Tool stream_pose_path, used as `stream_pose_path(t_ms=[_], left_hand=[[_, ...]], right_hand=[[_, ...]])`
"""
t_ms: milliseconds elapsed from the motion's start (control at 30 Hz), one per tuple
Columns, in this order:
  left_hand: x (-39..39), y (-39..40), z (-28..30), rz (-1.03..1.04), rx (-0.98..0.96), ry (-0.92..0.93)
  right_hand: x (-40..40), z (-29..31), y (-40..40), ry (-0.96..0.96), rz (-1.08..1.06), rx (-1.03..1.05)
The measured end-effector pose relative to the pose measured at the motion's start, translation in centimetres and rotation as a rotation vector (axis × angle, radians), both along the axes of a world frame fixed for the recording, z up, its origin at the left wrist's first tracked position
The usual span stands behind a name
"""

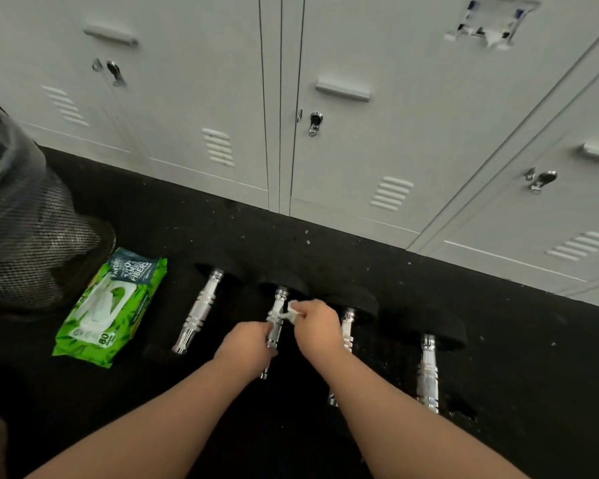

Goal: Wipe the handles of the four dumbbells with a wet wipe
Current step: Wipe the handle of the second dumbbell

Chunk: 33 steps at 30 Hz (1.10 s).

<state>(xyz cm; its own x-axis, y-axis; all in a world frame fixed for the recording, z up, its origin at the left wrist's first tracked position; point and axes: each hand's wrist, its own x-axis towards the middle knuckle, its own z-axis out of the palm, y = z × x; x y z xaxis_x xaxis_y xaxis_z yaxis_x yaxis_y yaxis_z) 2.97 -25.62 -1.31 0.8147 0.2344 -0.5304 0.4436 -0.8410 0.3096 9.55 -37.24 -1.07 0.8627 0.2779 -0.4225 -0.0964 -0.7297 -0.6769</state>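
Two hands at work over the second dumbbell handle (276, 318) from the left. Right hand (317, 323), fingers curled, pinching a crumpled white wet wipe (293, 311) against the upper part of that chrome handle. Left hand (248, 344) closed round the lower part of the same handle, covering much of it. Four dumbbells side by side on the black floor (516, 340), handles running away toward the lockers. Leftmost handle (198, 311) fully in sight; third handle (347, 328) largely hidden behind the right wrist and forearm; fourth handle (428, 373) well apart to the right. Black weight ends hard to tell from the dark floor, the near ends almost lost.

Left of the dumbbells, flat on the floor, a green wipes pack (109, 307) with a white flip lid; readable on it "FAVORI", "FIBERS" and "80", the smaller print too blurred to read. Beside the pack, a mesh bin (32, 236) with a clear liner, cut off by the left edge. Behind everything, pale grey lockers (343, 150) with handles, vents and keyed locks.
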Motion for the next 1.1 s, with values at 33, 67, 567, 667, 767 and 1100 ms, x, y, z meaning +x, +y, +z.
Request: stream_pose_path(t_ms=[33,67,567,667,767,1100], left_hand=[[0.2,-0.3,-0.1,-0.018,0.026,0.012],[0.2,-0.6,-0.2,-0.036,0.051,0.011],[-1.3,-2.7,-1.7,0.110,-0.060,0.040],[-1.7,-2.7,-2.1,0.133,-0.092,0.032],[-1.8,-2.7,-2.4,0.136,-0.100,0.022],[-1.8,-2.7,-2.1,0.130,-0.077,0.027]], right_hand=[[0.1,-0.6,0.7,-0.045,0.031,0.000],[0.1,-1.2,1.2,-0.091,0.096,-0.011],[-0.1,-3.5,3.1,0.088,-0.211,0.269],[-2.0,-4.0,2.4,0.076,-0.182,0.224],[-3.8,-4.3,1.8,0.069,-0.233,0.158],[2.6,-5.3,4.0,0.895,-0.739,0.645]])
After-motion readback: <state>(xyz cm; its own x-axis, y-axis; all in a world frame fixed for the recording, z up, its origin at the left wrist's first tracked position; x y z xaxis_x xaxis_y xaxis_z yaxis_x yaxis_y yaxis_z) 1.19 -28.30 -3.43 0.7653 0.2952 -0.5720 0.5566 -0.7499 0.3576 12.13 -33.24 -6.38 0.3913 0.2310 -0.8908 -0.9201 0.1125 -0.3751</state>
